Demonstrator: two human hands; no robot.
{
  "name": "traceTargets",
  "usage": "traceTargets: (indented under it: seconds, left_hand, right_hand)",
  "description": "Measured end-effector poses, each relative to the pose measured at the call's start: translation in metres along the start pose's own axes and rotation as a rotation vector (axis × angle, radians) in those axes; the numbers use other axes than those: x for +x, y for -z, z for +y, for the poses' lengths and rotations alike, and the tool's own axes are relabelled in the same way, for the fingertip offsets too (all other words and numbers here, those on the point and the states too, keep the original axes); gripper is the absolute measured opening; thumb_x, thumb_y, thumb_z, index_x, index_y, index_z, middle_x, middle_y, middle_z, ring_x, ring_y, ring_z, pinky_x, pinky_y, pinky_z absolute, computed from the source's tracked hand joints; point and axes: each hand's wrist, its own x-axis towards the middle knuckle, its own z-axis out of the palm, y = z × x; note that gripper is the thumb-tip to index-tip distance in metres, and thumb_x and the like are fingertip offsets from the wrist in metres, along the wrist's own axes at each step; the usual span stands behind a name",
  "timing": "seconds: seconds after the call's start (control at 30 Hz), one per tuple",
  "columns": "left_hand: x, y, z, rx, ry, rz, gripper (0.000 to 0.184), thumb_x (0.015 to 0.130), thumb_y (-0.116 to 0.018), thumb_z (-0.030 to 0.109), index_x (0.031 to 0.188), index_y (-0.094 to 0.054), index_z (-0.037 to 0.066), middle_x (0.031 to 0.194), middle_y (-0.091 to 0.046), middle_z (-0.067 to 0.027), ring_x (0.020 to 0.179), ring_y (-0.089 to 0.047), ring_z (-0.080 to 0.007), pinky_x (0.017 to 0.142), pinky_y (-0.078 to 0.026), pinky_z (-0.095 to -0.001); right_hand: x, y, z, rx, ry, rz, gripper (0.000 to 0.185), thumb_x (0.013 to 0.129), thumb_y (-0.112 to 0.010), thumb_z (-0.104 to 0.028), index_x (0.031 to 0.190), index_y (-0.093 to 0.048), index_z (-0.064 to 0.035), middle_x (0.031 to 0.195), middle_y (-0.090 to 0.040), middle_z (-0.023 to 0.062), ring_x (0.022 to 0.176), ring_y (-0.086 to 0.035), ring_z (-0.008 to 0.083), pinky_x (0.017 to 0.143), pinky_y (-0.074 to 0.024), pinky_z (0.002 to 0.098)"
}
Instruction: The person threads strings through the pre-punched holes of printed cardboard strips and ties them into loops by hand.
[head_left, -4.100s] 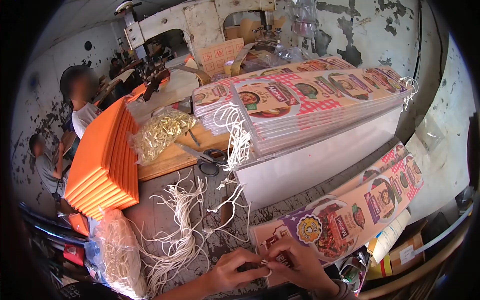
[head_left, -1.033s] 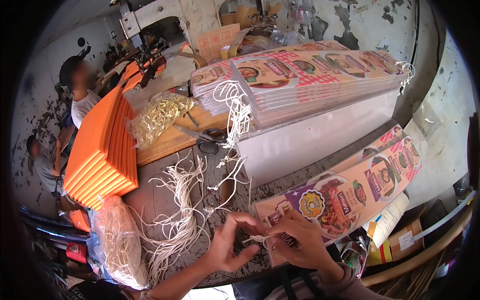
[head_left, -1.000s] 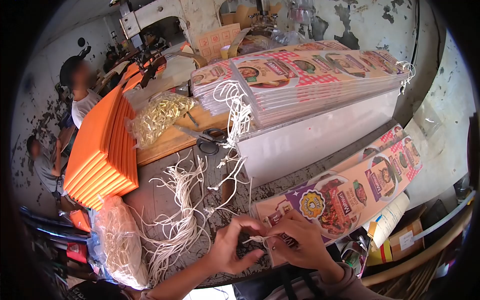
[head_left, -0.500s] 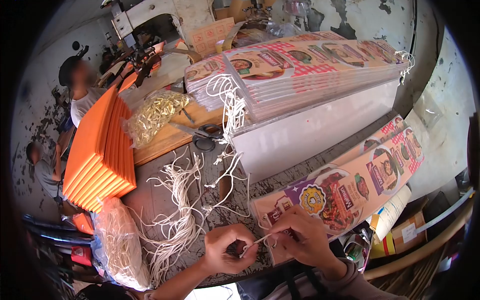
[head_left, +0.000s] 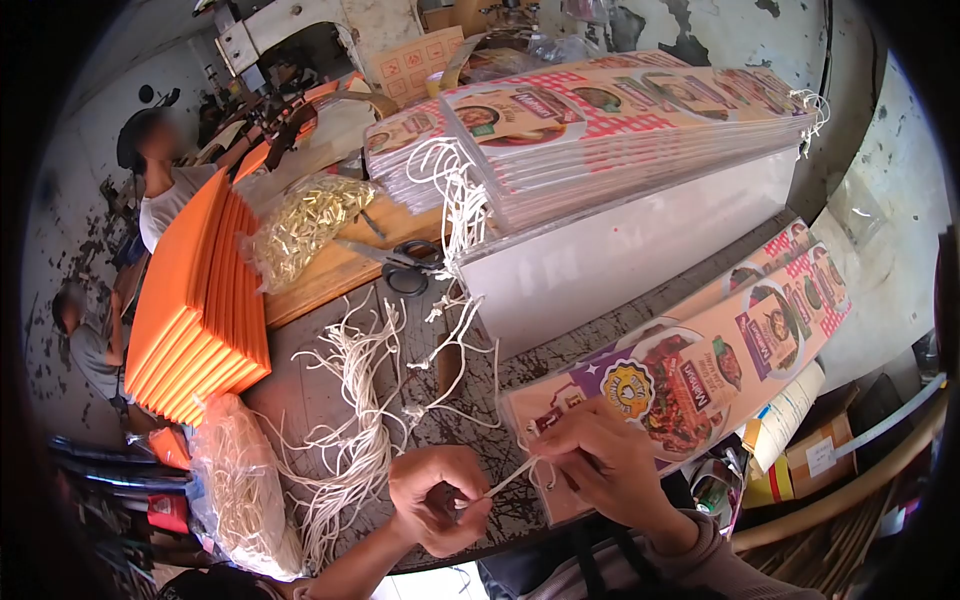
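Observation:
A short length of white cord (head_left: pixel 512 477) runs taut between my two hands. My left hand (head_left: pixel 440 500) is curled closed around one end, low at the table's front edge. With thumb and fingers pinched, my right hand (head_left: pixel 600 460) grips the other end at the near corner of a long printed food-picture panel (head_left: pixel 690 385). The cord meets that corner, but the knot or hole there is partly hidden by my fingers. A second printed panel lies beneath the first. Left of my hands, a bundle of loose white cords (head_left: pixel 350 420) is spread on the table.
Behind are a tall stack of printed panels (head_left: pixel 620 110) with corded ends, black-handled scissors (head_left: pixel 408 272) and a bag of gold-coloured metal pieces (head_left: pixel 310 225). Orange folded sheets (head_left: pixel 200 310) and a bag of cords (head_left: pixel 240 490) stand left. Two people are at the far left.
My left hand has pulled a little left and away from my right hand, so a longer stretch of cord shows between them. The right hand has shifted slightly up.

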Motion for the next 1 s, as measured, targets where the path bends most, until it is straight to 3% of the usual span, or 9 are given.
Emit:
traceTargets:
  seconds: [0.17, 0.27, 0.4, 0.47, 0.73, 1.0]
  left_hand:
    - [0.006, 0.006, 0.004, 0.022, 0.039, 0.024, 0.015, 0.061, -0.060, -0.009, 0.068, -0.053, 0.001, 0.060, -0.055, -0.0054, 0.045, -0.046, -0.0077, 0.038, -0.032, -0.0194]
    - [0.006, 0.004, 0.001, 0.191, -0.026, -0.066, 0.016, 0.065, -0.071, -0.003, 0.077, -0.061, 0.001, 0.062, -0.058, -0.0040, 0.046, -0.052, -0.0075, 0.040, -0.039, -0.0192]
    - [0.008, -0.008, 0.002, 0.286, 0.009, -0.182, 0.018, 0.062, -0.079, 0.008, 0.073, -0.064, 0.007, 0.060, -0.060, -0.0032, 0.049, -0.055, -0.0111, 0.044, -0.042, -0.0202]
    - [0.009, -0.009, 0.001, 0.261, 0.008, -0.201, 0.018, 0.063, -0.077, 0.005, 0.075, -0.064, 0.005, 0.062, -0.060, -0.0042, 0.050, -0.057, -0.0107, 0.044, -0.043, -0.0204]
    - [0.008, -0.011, 0.003, 0.247, 0.005, -0.192, 0.018, 0.064, -0.074, 0.000, 0.078, -0.063, 0.003, 0.068, -0.062, -0.0088, 0.055, -0.061, -0.0155, 0.048, -0.049, -0.0238]
    - [-0.001, -0.010, 0.002, 0.173, 0.134, -0.133, 0.015, 0.060, -0.067, -0.005, 0.069, -0.056, 0.002, 0.061, -0.057, -0.0061, 0.048, -0.055, -0.0137, 0.043, -0.042, -0.0218]
  right_hand:
    - [0.000, 0.001, 0.004, -0.054, -0.011, -0.084, 0.024, 0.068, -0.062, 0.004, 0.088, -0.054, -0.0057, 0.093, -0.057, 0.0082, 0.094, -0.049, 0.0285, 0.077, -0.0416, 0.0340]
    - [0.005, 0.003, -0.001, 0.020, 0.036, -0.149, 0.025, 0.068, -0.064, 0.000, 0.090, -0.053, -0.0061, 0.101, -0.054, 0.0087, 0.100, -0.046, 0.0311, 0.080, -0.0404, 0.0361]
    - [0.009, 0.006, -0.011, -0.045, 0.047, -0.258, 0.023, 0.068, -0.066, -0.002, 0.088, -0.054, -0.0064, 0.106, -0.051, 0.0077, 0.101, -0.045, 0.0322, 0.083, -0.0392, 0.0393]
    - [0.005, 0.007, 0.000, 0.002, 0.159, -0.279, 0.022, 0.068, -0.067, -0.005, 0.087, -0.055, -0.0067, 0.109, -0.050, 0.0066, 0.103, -0.044, 0.0313, 0.085, -0.0385, 0.0409]
    - [0.002, 0.004, 0.001, 0.098, 0.095, -0.236, 0.020, 0.066, -0.070, -0.008, 0.083, -0.058, -0.0086, 0.104, -0.053, 0.0050, 0.103, -0.047, 0.0295, 0.088, -0.0388, 0.0408]
    - [0.001, 0.003, -0.002, -0.053, 0.164, -0.249, 0.020, 0.068, -0.067, -0.006, 0.084, -0.054, -0.0046, 0.097, -0.053, 0.0082, 0.101, -0.048, 0.0298, 0.085, -0.0403, 0.0400]
